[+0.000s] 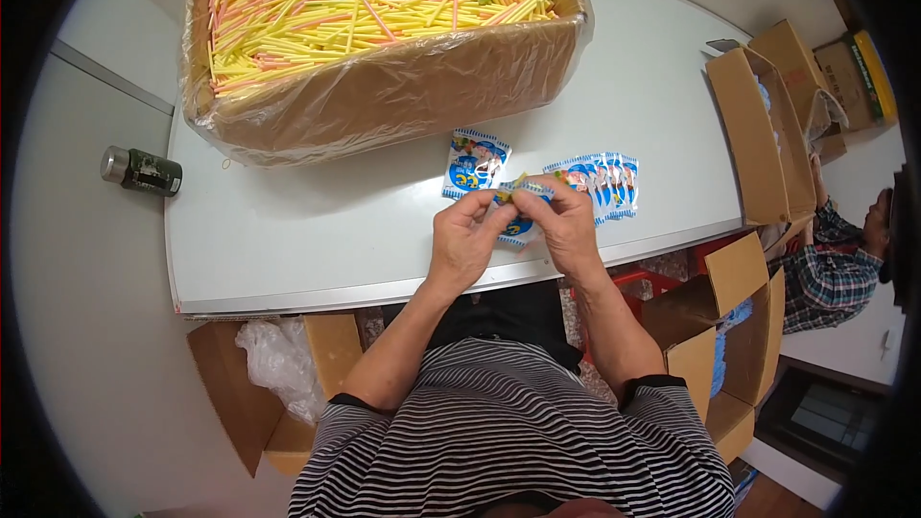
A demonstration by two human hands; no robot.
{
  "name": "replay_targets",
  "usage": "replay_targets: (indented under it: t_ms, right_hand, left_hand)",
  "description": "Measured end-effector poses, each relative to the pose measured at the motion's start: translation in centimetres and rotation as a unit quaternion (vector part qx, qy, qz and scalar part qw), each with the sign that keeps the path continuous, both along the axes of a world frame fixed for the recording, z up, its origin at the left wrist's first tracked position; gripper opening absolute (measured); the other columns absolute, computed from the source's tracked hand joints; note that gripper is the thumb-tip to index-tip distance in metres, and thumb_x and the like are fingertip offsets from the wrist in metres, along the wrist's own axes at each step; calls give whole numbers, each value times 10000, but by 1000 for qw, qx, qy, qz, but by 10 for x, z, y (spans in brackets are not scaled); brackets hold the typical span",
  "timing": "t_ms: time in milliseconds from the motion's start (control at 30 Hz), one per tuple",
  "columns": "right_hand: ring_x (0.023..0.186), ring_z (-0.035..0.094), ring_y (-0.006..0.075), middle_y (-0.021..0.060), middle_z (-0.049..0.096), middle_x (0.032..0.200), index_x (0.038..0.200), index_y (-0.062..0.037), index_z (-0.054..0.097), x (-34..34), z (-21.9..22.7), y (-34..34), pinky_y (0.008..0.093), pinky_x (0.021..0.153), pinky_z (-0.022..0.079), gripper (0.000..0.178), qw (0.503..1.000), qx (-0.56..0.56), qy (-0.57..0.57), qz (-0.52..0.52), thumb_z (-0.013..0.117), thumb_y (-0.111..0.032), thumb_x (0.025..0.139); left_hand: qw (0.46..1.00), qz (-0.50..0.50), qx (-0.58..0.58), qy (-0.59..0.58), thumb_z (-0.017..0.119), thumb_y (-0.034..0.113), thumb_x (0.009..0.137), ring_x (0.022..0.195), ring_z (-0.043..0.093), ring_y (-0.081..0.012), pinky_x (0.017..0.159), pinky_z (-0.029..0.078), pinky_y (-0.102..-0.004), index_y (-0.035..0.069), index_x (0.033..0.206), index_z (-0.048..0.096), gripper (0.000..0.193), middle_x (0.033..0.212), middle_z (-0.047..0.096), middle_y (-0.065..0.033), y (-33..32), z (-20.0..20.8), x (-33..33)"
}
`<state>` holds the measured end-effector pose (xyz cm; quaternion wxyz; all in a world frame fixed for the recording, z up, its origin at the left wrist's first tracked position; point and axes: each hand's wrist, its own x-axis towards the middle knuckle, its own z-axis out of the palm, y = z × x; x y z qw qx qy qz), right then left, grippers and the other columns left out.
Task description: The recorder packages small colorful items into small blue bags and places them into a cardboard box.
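Both hands meet over the near part of the white table (317, 230), pinching the top edge of a small blue-and-white plastic packet (518, 228). My left hand (462, 242) grips the packet's left side between thumb and fingers. On its right side, my right hand (570, 230) pinches the same edge. A bit of yellow shows at the fingertips; I cannot tell if it is a stick or print. Just beyond lies a similar packet (472, 161). To the right, several more packets (614, 184) overlap in a row, partly behind my right hand.
A plastic-lined carton (403, 86) full of thin yellow and pink sticks stands at the back. A dark green flask (144, 171) is at the left. Open cartons (758, 153) stand on the right, and a carton with clear plastic (278, 364) sits below left. Another person (830, 278) is at far right.
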<state>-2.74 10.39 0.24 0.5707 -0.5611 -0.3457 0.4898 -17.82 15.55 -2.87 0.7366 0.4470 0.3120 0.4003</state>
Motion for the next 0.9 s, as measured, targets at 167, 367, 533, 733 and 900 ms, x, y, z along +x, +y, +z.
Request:
replay_targets:
  t_ms: [167, 367, 533, 733, 900]
  right_hand:
    - [997, 625, 140, 89, 694, 1071, 1112, 37, 700, 6, 8, -5, 270, 852, 495, 258, 986, 84, -144, 19, 729, -95, 892]
    - [1006, 621, 158, 105, 687, 1097, 1126, 30, 699, 7, 3, -14, 276, 861, 488, 253, 994, 83, -62, 37, 715, -70, 894]
    - [979, 619, 150, 92, 692, 1047, 1086, 38, 709, 11, 2, -14, 269, 830, 490, 214, 989, 66, -134, 21, 710, -66, 899]
    - [745, 587, 60, 27, 680, 815, 972, 26, 709, 39, 15, -11, 239, 671, 492, 151, 976, 44, -178, -119, 673, -119, 949]
    - [669, 544, 36, 15, 646, 750, 901, 25, 697, 73, 13, -5, 206, 602, 444, 227, 954, -78, -288, -32, 659, -190, 964]
  left_hand:
    - [998, -34, 44, 15, 662, 18, 951, 926, 666, -123, 830, 550, -256, -80, 1153, 641, 226, 1034, 714, -102, -4, -5, 1]
    - [998, -35, 44, -27, 653, -2, 952, 957, 668, -143, 869, 548, -263, -81, 1176, 628, 239, 1052, 707, -107, -6, 1, 0]
    - [998, -25, 10, -48, 700, 21, 924, 959, 672, -142, 866, 545, -260, -64, 1171, 635, 269, 1043, 712, -102, -5, -3, 3]
    - [942, 128, 162, 264, 767, 137, 867, 762, 662, -161, 702, 535, -285, 5, 1090, 682, 273, 941, 716, -110, 19, 8, -8]
    - [771, 179, 328, 516, 781, 350, 829, 815, 678, -383, 734, 531, -458, 26, 1023, 701, 386, 925, 700, -191, 59, 0, -12]
